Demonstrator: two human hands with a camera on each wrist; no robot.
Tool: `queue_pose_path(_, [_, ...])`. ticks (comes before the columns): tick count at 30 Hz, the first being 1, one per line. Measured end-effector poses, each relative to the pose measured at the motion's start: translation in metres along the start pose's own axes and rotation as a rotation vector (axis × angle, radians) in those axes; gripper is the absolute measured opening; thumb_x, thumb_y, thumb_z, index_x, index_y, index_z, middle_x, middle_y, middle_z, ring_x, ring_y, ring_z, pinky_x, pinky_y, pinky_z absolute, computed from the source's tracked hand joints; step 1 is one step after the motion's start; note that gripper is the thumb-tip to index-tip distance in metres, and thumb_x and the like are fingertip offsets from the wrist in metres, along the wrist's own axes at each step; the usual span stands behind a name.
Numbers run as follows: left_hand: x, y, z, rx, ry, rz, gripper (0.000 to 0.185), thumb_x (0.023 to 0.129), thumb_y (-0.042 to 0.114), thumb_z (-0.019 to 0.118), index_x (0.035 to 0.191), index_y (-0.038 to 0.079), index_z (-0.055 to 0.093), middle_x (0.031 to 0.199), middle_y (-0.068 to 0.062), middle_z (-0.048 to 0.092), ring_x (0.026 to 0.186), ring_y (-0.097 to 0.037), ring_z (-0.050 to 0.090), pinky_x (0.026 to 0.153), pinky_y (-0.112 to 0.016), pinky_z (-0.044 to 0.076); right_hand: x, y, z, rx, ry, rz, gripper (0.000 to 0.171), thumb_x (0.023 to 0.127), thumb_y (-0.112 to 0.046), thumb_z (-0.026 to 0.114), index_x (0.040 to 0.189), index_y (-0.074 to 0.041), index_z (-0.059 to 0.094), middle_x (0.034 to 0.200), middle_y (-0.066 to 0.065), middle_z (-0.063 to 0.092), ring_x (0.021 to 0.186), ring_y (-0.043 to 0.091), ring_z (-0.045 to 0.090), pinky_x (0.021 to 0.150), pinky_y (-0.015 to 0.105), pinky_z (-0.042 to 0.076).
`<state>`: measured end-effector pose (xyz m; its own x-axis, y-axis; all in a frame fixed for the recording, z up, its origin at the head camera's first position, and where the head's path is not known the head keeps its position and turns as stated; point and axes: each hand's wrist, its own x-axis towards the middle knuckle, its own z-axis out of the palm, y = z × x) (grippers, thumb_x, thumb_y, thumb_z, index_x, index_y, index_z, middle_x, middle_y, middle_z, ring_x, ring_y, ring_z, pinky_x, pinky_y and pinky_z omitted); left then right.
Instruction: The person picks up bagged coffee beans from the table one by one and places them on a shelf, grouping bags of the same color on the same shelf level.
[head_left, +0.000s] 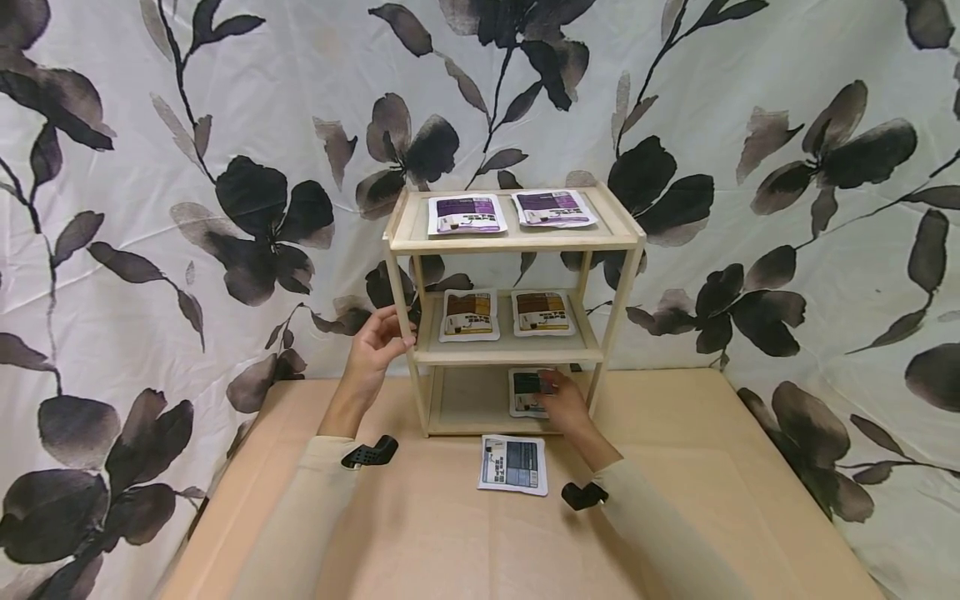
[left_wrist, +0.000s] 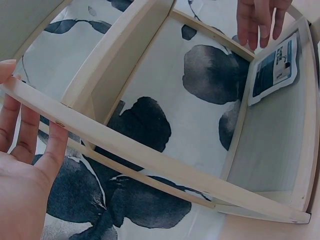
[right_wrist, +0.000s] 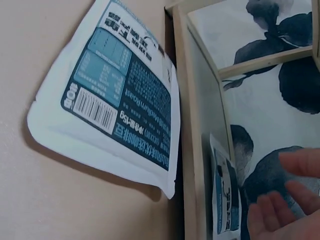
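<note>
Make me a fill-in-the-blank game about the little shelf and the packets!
1. The two packets on the top shelf have ____ labels.
2. The right hand touches a packet on the ____ shelf.
3. The left hand rests on the rack's ____ post.
4. The blue packet lies on the ____ in front of the rack.

Missing words: purple; bottom; left; table

Two purple pouches (head_left: 510,212) lie side by side on the top tier, two brown pouches (head_left: 504,314) on the middle tier, a blue pouch (head_left: 513,464) flat on the tabletop (head_left: 420,533) (just before the rack), and a floral curtain (head_left: 150,167) hangs behind.
</note>
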<state>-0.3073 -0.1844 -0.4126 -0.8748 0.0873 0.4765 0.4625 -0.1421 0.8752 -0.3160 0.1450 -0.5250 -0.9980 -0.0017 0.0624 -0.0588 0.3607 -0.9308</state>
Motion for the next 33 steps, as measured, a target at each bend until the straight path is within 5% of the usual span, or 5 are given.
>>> queue_pose_path(9, [-0.002, 0.002, 0.001, 0.006, 0.0, -0.002, 0.046, 0.091, -0.009, 0.065, 0.125, 0.022, 0.064, 0.105, -0.001, 0.065, 0.1, -0.017, 0.06, 0.089, -0.027, 0.052, -0.015, -0.003, -0.002, 0.075, -0.104, -0.05, 0.05, 0.09, -0.002, 0.073, 0.137, 0.005, 0.057, 0.135, 0.029, 0.06, 0.12, 0.041, 0.063, 0.092, 0.031, 0.055])
queue_pose_path(26, [-0.004, -0.001, -0.001, 0.001, -0.005, -0.013, 0.044, 0.092, -0.01, 0.065, 0.13, 0.011, 0.06, 0.107, 0.0, 0.065, 0.1, -0.017, 0.059, 0.087, -0.026, 0.052, -0.035, 0.018, 0.006, 0.157, -0.388, -0.117, 0.053, 0.09, 0.003, 0.07, 0.139, 0.009, 0.052, 0.137, 0.03, 0.058, 0.127, 0.044, 0.057, 0.094, 0.027, 0.055])
queue_pose_path(33, [-0.004, 0.0, 0.0, -0.003, -0.015, -0.004, 0.046, 0.092, -0.009, 0.065, 0.128, 0.02, 0.063, 0.107, 0.001, 0.065, 0.1, -0.016, 0.059, 0.087, -0.025, 0.052, -0.043, 0.028, 0.016, 0.096, -0.464, -0.121, 0.049, 0.093, -0.001, 0.07, 0.14, 0.004, 0.055, 0.136, 0.022, 0.062, 0.127, 0.037, 0.059, 0.1, 0.033, 0.053])
